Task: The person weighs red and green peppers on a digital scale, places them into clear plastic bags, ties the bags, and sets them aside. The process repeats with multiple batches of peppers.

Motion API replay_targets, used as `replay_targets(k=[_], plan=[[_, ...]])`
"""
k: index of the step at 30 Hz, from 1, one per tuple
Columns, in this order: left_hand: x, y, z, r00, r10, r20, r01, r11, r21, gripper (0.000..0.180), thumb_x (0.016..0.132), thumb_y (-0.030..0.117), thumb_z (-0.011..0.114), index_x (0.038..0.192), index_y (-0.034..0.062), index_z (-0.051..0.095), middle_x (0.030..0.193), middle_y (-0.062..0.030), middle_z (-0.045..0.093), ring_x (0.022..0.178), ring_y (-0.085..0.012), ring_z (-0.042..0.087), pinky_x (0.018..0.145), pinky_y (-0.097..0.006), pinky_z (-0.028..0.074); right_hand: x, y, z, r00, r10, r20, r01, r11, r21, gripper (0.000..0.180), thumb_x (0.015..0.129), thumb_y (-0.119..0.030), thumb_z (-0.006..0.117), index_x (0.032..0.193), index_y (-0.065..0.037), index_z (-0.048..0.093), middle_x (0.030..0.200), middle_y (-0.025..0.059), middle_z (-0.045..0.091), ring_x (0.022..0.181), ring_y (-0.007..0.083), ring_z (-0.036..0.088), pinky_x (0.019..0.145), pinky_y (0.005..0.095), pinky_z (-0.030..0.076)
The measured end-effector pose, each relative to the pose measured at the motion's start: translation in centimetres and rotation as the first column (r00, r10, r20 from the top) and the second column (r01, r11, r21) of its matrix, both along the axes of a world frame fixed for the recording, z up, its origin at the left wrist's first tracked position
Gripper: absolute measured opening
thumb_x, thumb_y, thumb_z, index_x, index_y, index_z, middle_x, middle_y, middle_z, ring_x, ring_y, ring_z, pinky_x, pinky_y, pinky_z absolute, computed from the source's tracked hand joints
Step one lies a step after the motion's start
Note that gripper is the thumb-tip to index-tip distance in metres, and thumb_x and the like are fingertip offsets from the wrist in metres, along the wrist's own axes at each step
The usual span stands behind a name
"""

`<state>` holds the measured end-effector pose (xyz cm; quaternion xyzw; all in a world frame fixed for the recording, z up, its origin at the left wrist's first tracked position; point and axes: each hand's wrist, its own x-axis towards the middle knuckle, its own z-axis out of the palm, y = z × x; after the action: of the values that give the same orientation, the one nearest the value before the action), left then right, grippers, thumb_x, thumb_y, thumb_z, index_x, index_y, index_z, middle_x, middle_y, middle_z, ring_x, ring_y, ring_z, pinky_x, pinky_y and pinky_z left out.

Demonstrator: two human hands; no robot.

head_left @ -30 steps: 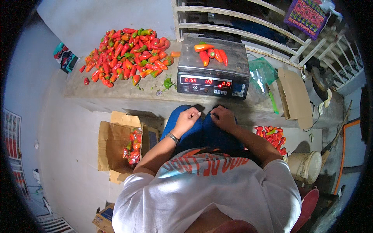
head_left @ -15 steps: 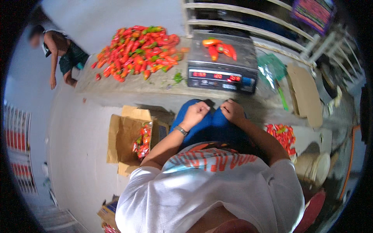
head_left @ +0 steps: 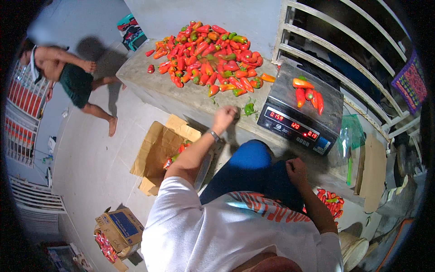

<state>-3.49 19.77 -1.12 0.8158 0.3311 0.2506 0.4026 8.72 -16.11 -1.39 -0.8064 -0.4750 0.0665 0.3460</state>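
My left hand (head_left: 225,119), fingers curled in, hovers by the front edge of the concrete ledge (head_left: 149,86), close to a small green pepper (head_left: 249,109). I see nothing in it. On my blue-clad thigh rests my right hand (head_left: 297,172), also curled closed, with no object showing. A big heap of red, orange and green peppers (head_left: 206,56) lies on the ledge beyond my left hand. To its right stands a black digital scale (head_left: 294,129) with red lit digits. Several red peppers (head_left: 312,97) and an orange one (head_left: 302,83) lie on its top.
An open cardboard box (head_left: 149,149) with bagged peppers stands on the floor left of my knees. Another box (head_left: 120,229) is farther back. More peppers (head_left: 330,204) lie low at right. White bars (head_left: 317,34) rise behind the scale. A person (head_left: 68,77) walks at far left.
My left hand has left my lap and moved forward to the ledge edge. My right hand stays on my leg. The view has turned left, and the person has moved through the room.
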Motion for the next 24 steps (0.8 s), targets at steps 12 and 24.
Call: replay_targets(k=[12, 24], plan=[[6.7, 19.5, 2.7, 0.702, 0.602, -0.382, -0.361, 0.762, 0.537, 0.036, 0.077, 0.038, 0.053, 0.096, 0.0086, 0.063, 0.106, -0.0111, 0.057, 0.105, -0.0288, 0.046, 0.086, -0.045, 0.034, 0.3, 1.6, 0.7, 0.997, 0.008, 0.071, -0.003, 0.997, -0.074, 0.008, 0.071, -0.011, 0.061, 0.076, -0.005, 0.060, 0.068, 0.0122, 0.054, 0.059, 0.0265, 0.054, 0.052, 0.0365, 0.042], [10.4, 21.6, 4.6, 0.859, 0.509, -0.064, -0.512, 0.842, -0.170, 0.043, 0.076, 0.026, 0.061, 0.112, 0.0085, 0.046, 0.110, -0.0115, 0.055, 0.096, -0.0293, 0.055, 0.082, -0.043, 0.041, 0.8, 3.3, 1.9, 0.999, -0.037, 0.008, 0.038, 0.989, -0.144, 0.011, 0.071, -0.014, 0.061, 0.077, -0.005, 0.060, 0.071, 0.0131, 0.055, 0.066, 0.0303, 0.057, 0.058, 0.0395, 0.045]])
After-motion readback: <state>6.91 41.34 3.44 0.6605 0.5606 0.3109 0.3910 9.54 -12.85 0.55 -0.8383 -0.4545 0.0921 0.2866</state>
